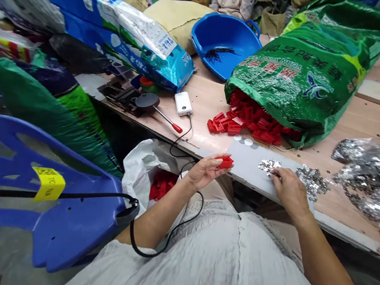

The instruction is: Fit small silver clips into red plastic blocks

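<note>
My left hand (205, 170) is closed around a small red plastic part (225, 162), held just off the table's front edge. Over the grey board (245, 157), my right hand (289, 188) pinches at the edge of a small pile of shiny metal pieces (268, 165); whatever lies between its fingertips is too small to make out. A second, darker heap of metal pieces (312, 182) lies beside that hand. Farther back, loose red plastic parts (248, 120) spill from the mouth of a green sack (295, 77).
Clear bags of metal pieces (377, 174) lie at right. A blue basin (208, 33) with dark thin pieces, a white power bank (183, 103) and a red-tipped lever tool (145, 103) stand behind. Below hangs a white bag (142, 164) of red parts, near a blue chair (75, 220).
</note>
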A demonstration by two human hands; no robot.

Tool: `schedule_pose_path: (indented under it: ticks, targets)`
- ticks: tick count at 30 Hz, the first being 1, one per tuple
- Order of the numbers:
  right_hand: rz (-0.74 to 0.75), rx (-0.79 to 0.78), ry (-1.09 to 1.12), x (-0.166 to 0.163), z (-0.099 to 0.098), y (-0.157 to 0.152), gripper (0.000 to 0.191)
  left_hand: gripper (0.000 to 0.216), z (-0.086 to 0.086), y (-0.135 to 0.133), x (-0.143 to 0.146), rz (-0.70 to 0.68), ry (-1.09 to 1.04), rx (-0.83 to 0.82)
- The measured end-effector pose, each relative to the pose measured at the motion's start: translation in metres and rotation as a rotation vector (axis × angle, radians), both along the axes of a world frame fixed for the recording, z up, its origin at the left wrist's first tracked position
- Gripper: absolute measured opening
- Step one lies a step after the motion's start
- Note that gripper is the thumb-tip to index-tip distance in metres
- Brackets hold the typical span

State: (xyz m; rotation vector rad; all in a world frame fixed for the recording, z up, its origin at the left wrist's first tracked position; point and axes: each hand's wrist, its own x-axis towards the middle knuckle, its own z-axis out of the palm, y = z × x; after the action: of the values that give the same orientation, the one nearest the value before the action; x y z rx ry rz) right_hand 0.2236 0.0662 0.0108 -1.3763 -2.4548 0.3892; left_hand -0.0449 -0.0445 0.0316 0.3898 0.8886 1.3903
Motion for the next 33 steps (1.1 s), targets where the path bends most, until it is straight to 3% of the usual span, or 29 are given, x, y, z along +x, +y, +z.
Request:
schedule_pose_path:
  ticks: [6,10,14,21,25,33]
  targets:
    - [-0.231,0.033,0.033,0.071,0.009,0.016,0.022,0.045,-0.006,-0.002,0.024,-0.142,-0.087,-0.072]
    - [-0.237,-0.001,-0.036,0.097,0.008,0.012,0.02,0.04,-0.01,0.006,0.036,-0.194,-0.157,-0.079]
    - [-0.181,-0.015,-0.049,0.089,0.0,0.006,0.019,0.041,-0.012,0.011,0.049,-0.222,-0.173,-0.101]
    - [-0.161,0.02,-0.134,0.073,-0.008,0.007,0.02,0.044,-0.008,0.009,0.06,-0.224,-0.016,-0.066]
    - [-0.144,-0.002,0.0,0.077,-0.009,0.012,0.021,0.047,-0.008,0.008,0.062,-0.206,0.054,-0.015]
    - [-0.307,-0.14,0.264,0.079,0.0,0.017,0.023,0.041,-0.009,0.018,0.083,-0.178,0.223,0.082]
